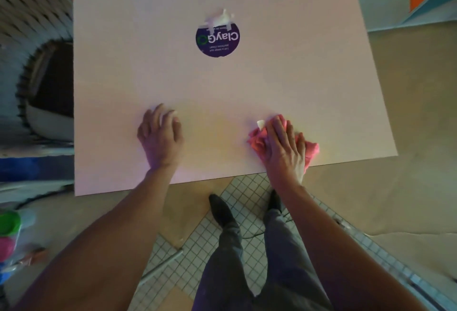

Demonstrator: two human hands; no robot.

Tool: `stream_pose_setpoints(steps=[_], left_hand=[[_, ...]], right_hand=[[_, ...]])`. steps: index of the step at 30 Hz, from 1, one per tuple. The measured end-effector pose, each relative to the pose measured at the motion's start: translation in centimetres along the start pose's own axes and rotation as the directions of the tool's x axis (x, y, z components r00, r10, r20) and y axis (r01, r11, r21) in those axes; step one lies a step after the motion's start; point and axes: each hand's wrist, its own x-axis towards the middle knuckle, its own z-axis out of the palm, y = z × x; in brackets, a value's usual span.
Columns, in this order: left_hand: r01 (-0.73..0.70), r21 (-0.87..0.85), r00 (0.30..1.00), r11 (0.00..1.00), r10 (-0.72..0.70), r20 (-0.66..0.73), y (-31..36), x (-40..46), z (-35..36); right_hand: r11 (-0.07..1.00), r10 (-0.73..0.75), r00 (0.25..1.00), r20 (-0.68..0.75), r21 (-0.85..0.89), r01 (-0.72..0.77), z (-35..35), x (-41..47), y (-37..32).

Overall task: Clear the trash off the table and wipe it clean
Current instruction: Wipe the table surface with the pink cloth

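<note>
Near the front edge of the desk, toward its right corner, our right hand presses flat on a crumpled pink cloth; the fingers lie mostly straight over it, so the grip is a press rather than a clench. Just beyond the fingertips, touching the far edge of the cloth, sits a small white scrap, which we take for a bit of trash being pushed along. Our left hand rests on the desk closer to the middle of the same front edge, well apart from the cloth. Its fingers curl over something pale, likely another scrap of paper, though we cannot tell whether it is truly held or only covered.

Farther in, at the desk's middle and toward the far edge, lies a round purple sticker with torn white tape or paper at its far side.

The relation that matters: the unwiped ground and that torn paper lie straight away from us and a little to the left of the cloth. Both hands are about equally far from it. We judge the right hand should sweep outward from the front edge toward the middle, while the left, nearer the centre line, is better placed to pick off the scrap.
</note>
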Motion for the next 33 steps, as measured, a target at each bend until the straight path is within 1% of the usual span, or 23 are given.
stream_pose_setpoints(steps=[4,6,8,11,14,19,22,26,28,29,31,33], left_hand=[[-0.037,-0.06,0.999,0.998,0.039,0.024,6.5,1.2,2.1],[-0.043,-0.064,0.997,0.997,0.047,0.062,9.5,1.7,3.3],[-0.026,-0.038,0.992,0.999,0.03,0.125,11.9,2.1,4.4],[0.036,0.014,0.979,0.999,-0.038,0.201,14.2,1.6,5.6],[0.05,0.064,0.981,0.997,-0.061,0.184,14.8,0.4,5.8],[0.078,0.098,0.989,0.992,-0.09,0.118,15.3,0.5,6.2],[0.074,0.112,0.989,0.991,-0.087,0.12,15.4,0.3,6.3],[0.069,0.121,0.988,0.99,-0.084,0.127,15.1,0.4,6.4],[0.067,0.131,0.988,0.989,-0.084,0.131,15.0,0.4,6.4],[0.066,0.134,0.988,0.989,-0.084,0.131,15.0,0.4,6.3],[0.067,0.14,0.987,0.988,-0.086,0.136,15.1,0.4,6.2],[0.07,0.14,0.985,0.988,-0.091,0.147,15.0,0.5,6.1]], right_hand=[[1.0,0.017,0.999,-0.036,-0.017,-0.017,-0.7,1.0,2.5],[0.999,0.025,0.998,-0.055,-0.02,-0.026,-1.1,1.6,3.8],[0.999,0.027,0.998,-0.062,-0.02,-0.028,-1.2,2.1,4.8],[0.999,0.029,0.995,-0.1,-0.022,-0.031,-1.5,3.0,6.4],[0.998,0.062,0.986,-0.155,-0.015,-0.065,-2.2,4.2,7.8],[0.989,0.141,0.98,-0.139,-0.027,-0.147,-2.5,9.0,10.9],[0.98,0.194,0.977,-0.093,-0.035,-0.198,-2.5,13.8,11.9],[0.98,0.198,0.98,-0.009,-0.01,-0.198,-2.5,19.9,11.4],[0.982,0.183,0.983,-0.011,-0.033,-0.184,-2.3,20.0,10.8],[0.987,0.152,0.988,-0.02,-0.045,-0.153,-2.3,19.2,10.6],[0.996,0.078,0.996,-0.04,-0.04,-0.08,-2.4,16.5,10.4],[0.998,0.063,0.997,-0.053,-0.002,-0.063,-2.6,12.7,10.3]])
